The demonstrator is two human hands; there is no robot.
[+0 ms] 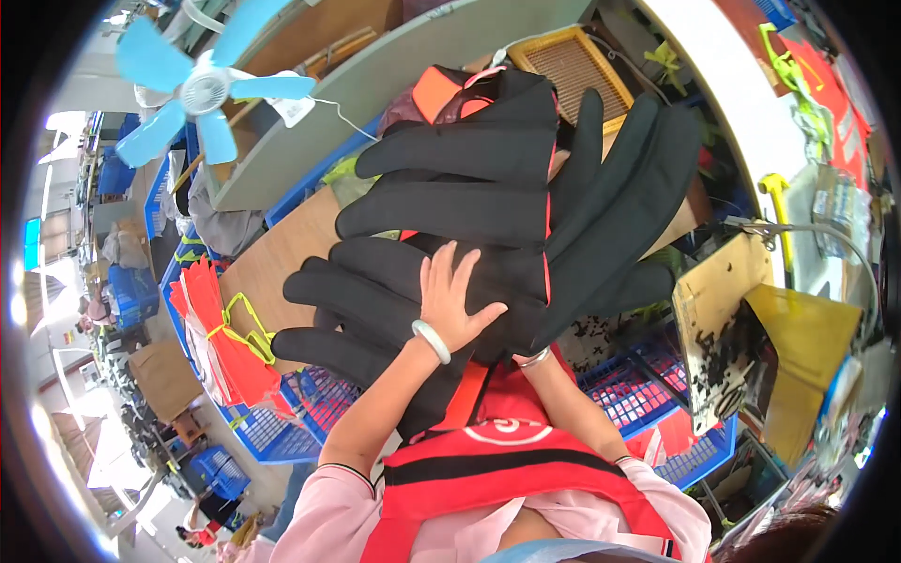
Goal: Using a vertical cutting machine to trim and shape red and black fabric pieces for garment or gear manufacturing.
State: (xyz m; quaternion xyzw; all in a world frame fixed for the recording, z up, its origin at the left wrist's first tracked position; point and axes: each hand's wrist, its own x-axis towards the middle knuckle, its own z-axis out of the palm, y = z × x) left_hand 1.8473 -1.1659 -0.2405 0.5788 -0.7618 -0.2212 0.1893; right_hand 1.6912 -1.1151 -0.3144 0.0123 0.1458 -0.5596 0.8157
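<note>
A large bundle of black fabric pieces (450, 211), long and round-ended like padded strips, spreads across the work surface in front of me. Red edging shows along some of them. My left hand (452, 298) lies flat on top of the bundle, fingers spread, a pale bangle at its wrist. The lower edge of the same black fabric covers most of my right hand (523, 357); only the part by the silver bangle shows, and its fingers are hidden. A folded orange and black piece (436, 92) sits at the far end of the bundle.
Red-orange cut pieces tied with yellow cord (230, 328) lie at the left. Blue plastic baskets (272, 433) stand near me. A blue fan (205, 94) is at the upper left. At the right are a stained board (718, 324) and a yellow folded sheet (802, 352).
</note>
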